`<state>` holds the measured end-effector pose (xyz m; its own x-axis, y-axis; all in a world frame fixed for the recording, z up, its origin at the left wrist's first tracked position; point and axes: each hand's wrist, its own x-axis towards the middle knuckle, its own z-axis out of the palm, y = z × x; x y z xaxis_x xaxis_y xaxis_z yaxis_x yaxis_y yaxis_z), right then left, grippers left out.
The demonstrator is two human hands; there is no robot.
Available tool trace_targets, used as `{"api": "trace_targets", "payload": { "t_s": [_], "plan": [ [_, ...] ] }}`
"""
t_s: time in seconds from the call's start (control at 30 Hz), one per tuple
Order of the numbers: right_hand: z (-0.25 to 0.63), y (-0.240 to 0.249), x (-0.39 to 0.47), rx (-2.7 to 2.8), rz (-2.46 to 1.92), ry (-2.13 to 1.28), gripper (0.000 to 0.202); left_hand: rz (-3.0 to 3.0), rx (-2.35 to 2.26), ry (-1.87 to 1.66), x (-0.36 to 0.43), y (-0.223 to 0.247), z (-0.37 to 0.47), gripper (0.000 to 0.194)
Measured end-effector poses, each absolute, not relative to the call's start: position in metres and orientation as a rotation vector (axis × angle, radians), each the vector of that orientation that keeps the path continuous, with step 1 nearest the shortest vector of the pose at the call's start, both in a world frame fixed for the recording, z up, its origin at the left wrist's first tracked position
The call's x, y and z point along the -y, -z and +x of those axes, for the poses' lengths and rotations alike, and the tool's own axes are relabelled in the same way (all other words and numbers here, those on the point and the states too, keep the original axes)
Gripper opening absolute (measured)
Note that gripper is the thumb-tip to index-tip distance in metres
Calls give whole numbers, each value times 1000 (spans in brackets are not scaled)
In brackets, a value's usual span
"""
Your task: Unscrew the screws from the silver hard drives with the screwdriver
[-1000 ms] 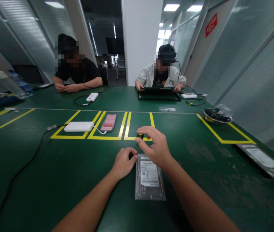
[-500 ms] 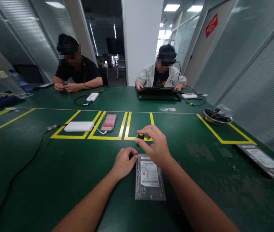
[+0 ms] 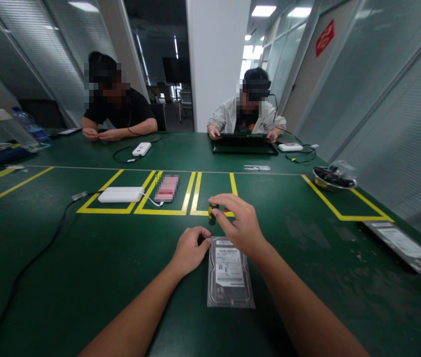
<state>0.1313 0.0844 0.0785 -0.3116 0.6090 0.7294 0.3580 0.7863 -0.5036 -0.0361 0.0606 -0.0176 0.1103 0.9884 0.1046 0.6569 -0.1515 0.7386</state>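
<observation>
A silver hard drive (image 3: 229,267) with a white label lies flat on the green table. At its far left corner is my left hand (image 3: 191,251), thumb and forefinger closed around the edge there. My right hand (image 3: 240,220) pinches a small screwdriver (image 3: 212,214) by its yellow-and-black handle between thumb and fingers. The screwdriver stands roughly upright just beyond the drive's far edge, above the left fingertips. Its tip is too small to make out, and my right hand covers the drive's far right corner.
A white power bank (image 3: 121,194) and a phone (image 3: 167,188) lie beyond on the left. To the right are another hard drive (image 3: 405,245) and a bowl of dark parts (image 3: 333,178). A black cable (image 3: 42,255) runs along the left. Two people sit opposite, one holding a dark panel (image 3: 245,144).
The screwdriver handle has turned between my right fingers, and more of it shows below them now. My left hand and the hard drive have stayed put.
</observation>
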Motion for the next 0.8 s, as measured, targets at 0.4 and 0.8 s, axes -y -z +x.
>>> {"api": "trace_targets", "payload": {
  "t_s": [0.4, 0.8],
  "plan": [
    [129, -80, -82, 1911, -735, -310, 18, 1881, -1600, -824, -60, 15, -36, 8],
    [129, -80, -82, 1887, -746, -296, 10, 1883, -1598, -813, -61, 17, -36, 8]
  ]
}}
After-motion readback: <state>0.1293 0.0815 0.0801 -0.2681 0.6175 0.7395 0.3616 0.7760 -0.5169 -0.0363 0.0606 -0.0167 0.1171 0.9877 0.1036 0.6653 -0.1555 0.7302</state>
